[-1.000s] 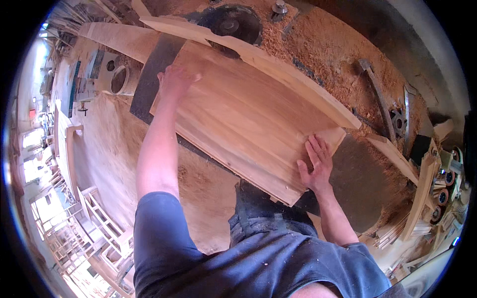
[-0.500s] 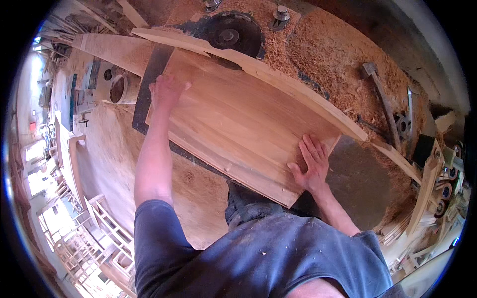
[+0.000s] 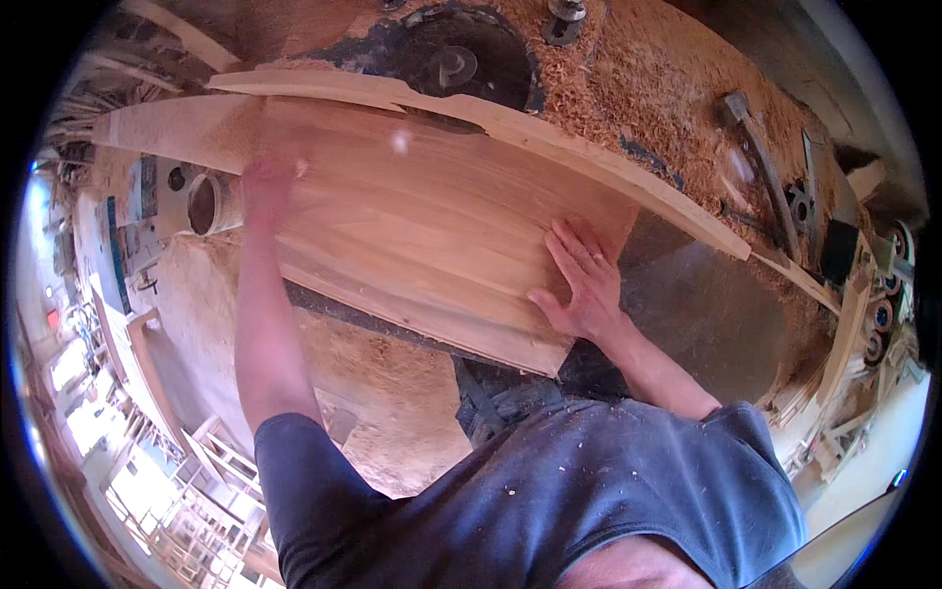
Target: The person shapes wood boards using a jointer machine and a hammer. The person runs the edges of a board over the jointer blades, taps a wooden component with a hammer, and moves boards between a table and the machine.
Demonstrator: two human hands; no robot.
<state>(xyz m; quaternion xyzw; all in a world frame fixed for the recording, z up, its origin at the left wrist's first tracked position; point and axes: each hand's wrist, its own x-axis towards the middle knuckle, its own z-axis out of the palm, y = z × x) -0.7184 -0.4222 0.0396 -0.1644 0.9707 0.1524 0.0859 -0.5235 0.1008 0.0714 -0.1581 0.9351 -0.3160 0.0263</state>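
A wide, pale wooden panel (image 3: 422, 221) lies flat on the dark metal machine table (image 3: 706, 314), its far edge along a long wooden fence board (image 3: 618, 172). Behind a cut-out in that board sits a dark round recess with a spindle (image 3: 454, 67). My right hand (image 3: 587, 280) rests flat on the panel's right part, fingers apart and thumb out to the side. At the panel's left end is my left hand (image 3: 269, 191), smeared by motion, so its finger positions do not show. Part of the panel's far edge is hidden by the board.
Reddish shavings (image 3: 638, 88) cover the machine top beyond the fence board. A hammer (image 3: 760, 167) lies there on the right, and a metal clamp fitting (image 3: 564, 20) stands at the back. Left of the table is a round pipe opening (image 3: 208, 203). Wooden frames (image 3: 196, 510) stand at lower left.
The panel has slid left along the fence board, with both hands moving left along with it. More of the dark table shows to its right. My view has also shifted slightly.
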